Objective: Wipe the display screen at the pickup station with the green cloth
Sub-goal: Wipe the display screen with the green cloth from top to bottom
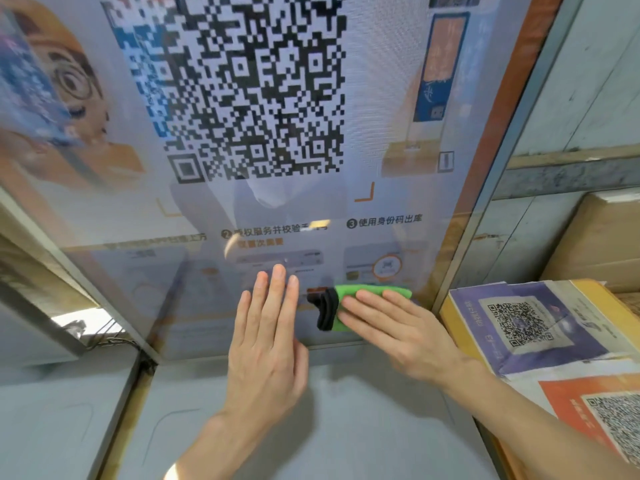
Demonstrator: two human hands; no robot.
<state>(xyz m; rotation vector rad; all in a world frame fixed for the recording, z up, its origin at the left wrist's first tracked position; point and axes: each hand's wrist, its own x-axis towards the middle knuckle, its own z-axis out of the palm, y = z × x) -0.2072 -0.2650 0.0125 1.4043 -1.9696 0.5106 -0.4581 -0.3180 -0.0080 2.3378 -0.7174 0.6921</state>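
The display screen [242,209] fills the upper view and shows a large QR code with printed instructions below it. The green cloth [372,293] lies flat against the screen's lower right part, with a black ribbed edge [325,311] at its left end. My right hand [401,329] presses the cloth to the glass with straight fingers. My left hand [268,337] rests flat on the screen just left of the cloth, fingers straight and together, holding nothing.
A grey metal frame [485,202] borders the screen on the right. Printed sheets with QR codes [519,323] lie on a stack at the right, with a cardboard box [602,244] behind them. A grey panel [346,427] lies below the screen.
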